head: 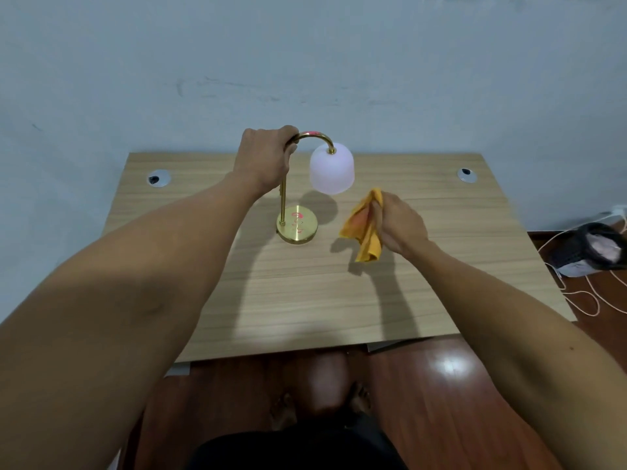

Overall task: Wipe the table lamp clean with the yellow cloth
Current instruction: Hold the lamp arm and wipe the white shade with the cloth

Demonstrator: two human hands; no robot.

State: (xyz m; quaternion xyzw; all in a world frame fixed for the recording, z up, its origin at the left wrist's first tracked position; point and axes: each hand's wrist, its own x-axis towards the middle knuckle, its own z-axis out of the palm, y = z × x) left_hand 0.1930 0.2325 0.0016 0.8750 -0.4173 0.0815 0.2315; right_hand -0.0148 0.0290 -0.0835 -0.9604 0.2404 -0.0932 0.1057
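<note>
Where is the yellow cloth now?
The yellow cloth hangs from the right hand above the table, just right of the lamp base.

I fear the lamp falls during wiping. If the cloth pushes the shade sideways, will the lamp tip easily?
Probably somewhat: the white shade hangs off-centre from a thin gold stem over a small round base. The left hand gripping the arch likely steadies it.

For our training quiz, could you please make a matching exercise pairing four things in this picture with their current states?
Things:
1. Left hand
2. Crumpled yellow cloth
3. Frosted white dome lampshade
4. Round brass lamp base

States:
A. Standing on the wooden table
B. Hanging from the curved brass arm
C. Gripping the lamp's arm
D. Held in the right hand

Pairs: 1-C, 2-D, 3-B, 4-A
</note>
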